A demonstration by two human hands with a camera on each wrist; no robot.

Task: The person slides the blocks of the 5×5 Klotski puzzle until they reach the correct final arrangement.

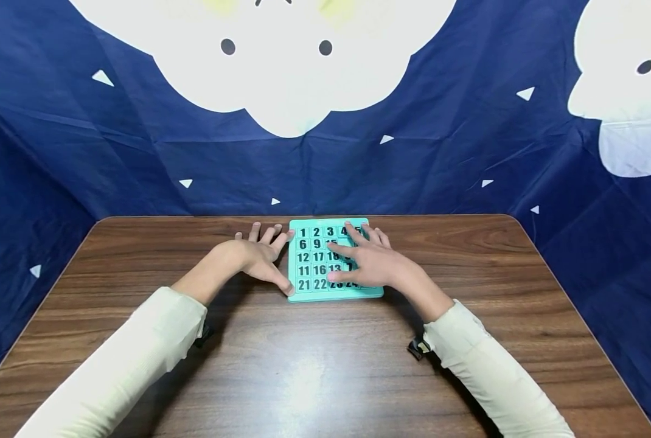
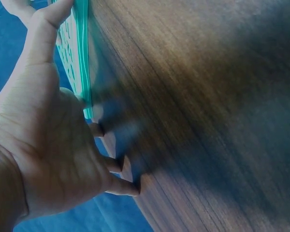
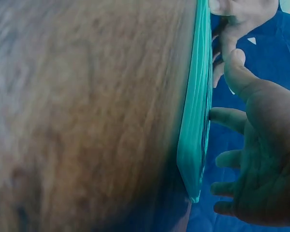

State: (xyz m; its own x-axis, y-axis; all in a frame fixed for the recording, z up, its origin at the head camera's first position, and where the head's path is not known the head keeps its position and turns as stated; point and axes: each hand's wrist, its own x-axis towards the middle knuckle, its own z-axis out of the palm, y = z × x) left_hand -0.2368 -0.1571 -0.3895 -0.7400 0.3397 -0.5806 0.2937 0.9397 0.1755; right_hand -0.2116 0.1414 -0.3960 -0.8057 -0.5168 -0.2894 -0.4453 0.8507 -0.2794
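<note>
A turquoise sliding number puzzle lies flat on the table, its square tiles printed with black numbers. At its left side my left hand is spread; the thumb touches the lower left corner and a fingertip meets the upper left edge. My right hand spreads over the right part of the board, fingers extended, covering several tiles. In the right wrist view its index fingertip meets the tile face, while the other fingers look raised. The left wrist view shows the puzzle's side edge beside my left palm.
The brown wood-grain table has its back edge just behind the puzzle. A dark blue cloth with white cloud shapes and small triangles hangs behind and at the sides. A dark wrist device shows under the right sleeve.
</note>
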